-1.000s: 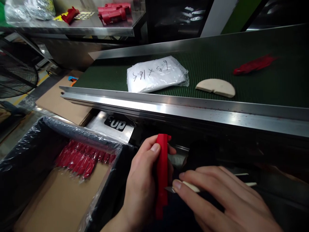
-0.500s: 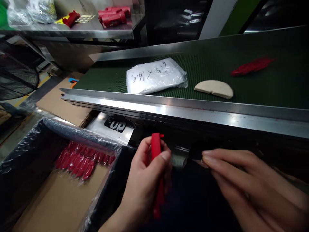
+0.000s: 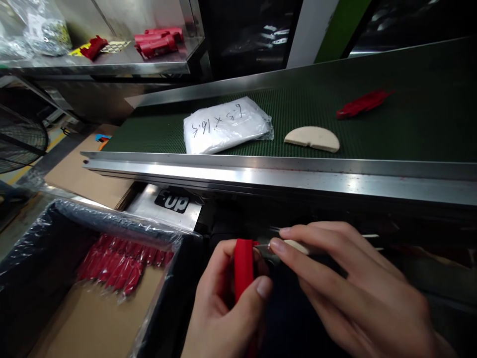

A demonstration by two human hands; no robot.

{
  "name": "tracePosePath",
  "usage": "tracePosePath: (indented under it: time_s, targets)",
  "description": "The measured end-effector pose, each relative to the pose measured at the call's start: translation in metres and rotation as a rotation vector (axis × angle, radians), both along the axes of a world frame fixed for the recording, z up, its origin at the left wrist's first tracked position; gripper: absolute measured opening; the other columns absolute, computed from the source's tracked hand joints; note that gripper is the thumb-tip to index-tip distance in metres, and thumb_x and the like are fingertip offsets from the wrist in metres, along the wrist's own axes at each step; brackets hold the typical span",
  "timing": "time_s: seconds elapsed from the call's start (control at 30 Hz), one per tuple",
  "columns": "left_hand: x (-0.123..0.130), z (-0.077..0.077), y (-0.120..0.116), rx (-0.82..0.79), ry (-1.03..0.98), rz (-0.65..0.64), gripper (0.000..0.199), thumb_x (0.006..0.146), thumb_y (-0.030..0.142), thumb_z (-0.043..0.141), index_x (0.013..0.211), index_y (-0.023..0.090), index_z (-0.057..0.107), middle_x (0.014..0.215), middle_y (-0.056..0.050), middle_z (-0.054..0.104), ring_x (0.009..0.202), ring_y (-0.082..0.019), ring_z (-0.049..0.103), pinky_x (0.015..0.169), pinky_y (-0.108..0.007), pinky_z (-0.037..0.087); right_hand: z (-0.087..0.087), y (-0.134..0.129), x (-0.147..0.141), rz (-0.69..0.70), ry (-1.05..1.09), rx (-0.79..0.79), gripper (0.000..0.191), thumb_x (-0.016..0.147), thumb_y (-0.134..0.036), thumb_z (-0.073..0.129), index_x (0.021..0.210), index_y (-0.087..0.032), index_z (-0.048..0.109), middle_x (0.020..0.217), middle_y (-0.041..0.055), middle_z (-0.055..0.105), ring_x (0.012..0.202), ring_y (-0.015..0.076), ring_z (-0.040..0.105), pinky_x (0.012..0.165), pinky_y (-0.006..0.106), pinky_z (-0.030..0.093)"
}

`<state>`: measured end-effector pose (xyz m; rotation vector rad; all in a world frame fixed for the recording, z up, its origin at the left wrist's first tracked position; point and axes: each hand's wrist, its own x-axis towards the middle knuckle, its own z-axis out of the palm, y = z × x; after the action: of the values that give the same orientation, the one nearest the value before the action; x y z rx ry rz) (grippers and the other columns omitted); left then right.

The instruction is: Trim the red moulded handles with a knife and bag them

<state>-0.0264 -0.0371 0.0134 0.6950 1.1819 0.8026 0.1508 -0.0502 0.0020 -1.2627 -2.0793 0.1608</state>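
My left hand [image 3: 231, 298] is wrapped round a red plastic part [image 3: 244, 266], which stands upright in front of the conveyor. Close to its right, my right hand [image 3: 346, 278] pinches a small knife-like tool [image 3: 296, 245] with a pale handle. The thin metal end of the tool meets a small red nub at the top of the part. On the green belt lie a white plastic-wrapped packet [image 3: 227, 127] with handwriting, a pale half-round piece [image 3: 312, 138] and another red part [image 3: 363, 104].
A black bin lined with clear plastic [image 3: 112, 219] at the lower left holds several bagged red parts [image 3: 112, 263]. The conveyor's metal edge [image 3: 261, 175] runs across, beyond my hands. Red parts [image 3: 158, 42] sit on a steel shelf, with a fan [image 3: 22, 134] at far left.
My right hand has moved left, bringing the tool against the red part. The red part in my left hand appears lower, and the belt items appear shifted left in the view.
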Motion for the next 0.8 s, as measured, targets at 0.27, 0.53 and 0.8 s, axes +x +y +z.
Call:
tracePosePath:
  time_s: [0.27,0.53,0.8]
  targets:
    - [0.0,0.0024,-0.0023,-0.167,-0.057,-0.054,0.036,0.077,0.043,0.077,0.1,0.022,0.058,0.069,0.003,0.05,0.044,-0.004,0.036,0.04,-0.014,0.03,-0.0035,-0.0003,0.0034,-0.03,-0.037,0.034,0.045,0.083,0.004,0.054,0.121,-0.015,0.067,0.113,0.0112,0.063,0.104,0.0232,0.057,0.084,0.038,0.047]
    - [0.0006,0.0,-0.0002,-0.165,-0.162,-0.079,0.036,0.077,0.044,0.076,0.096,0.022,0.055,0.066,0.004,0.052,0.042,-0.004,0.039,0.038,-0.013,0.037,0.0025,-0.0011,0.0056,-0.044,0.033,0.015,0.037,0.086,0.003,0.054,0.117,-0.013,0.068,0.112,0.011,0.062,0.107,0.0176,0.057,0.088,0.031,0.047]
    - [0.0018,0.0037,-0.0006,-0.185,-0.068,-0.074,0.04,0.076,0.045,0.077,0.103,0.023,0.055,0.069,0.004,0.048,0.046,-0.005,0.037,0.042,-0.015,0.034,-0.0028,-0.0056,0.0036,-0.023,-0.025,-0.033,0.046,0.085,0.002,0.054,0.125,-0.018,0.063,0.118,0.0101,0.061,0.109,0.0211,0.056,0.088,0.037,0.047]
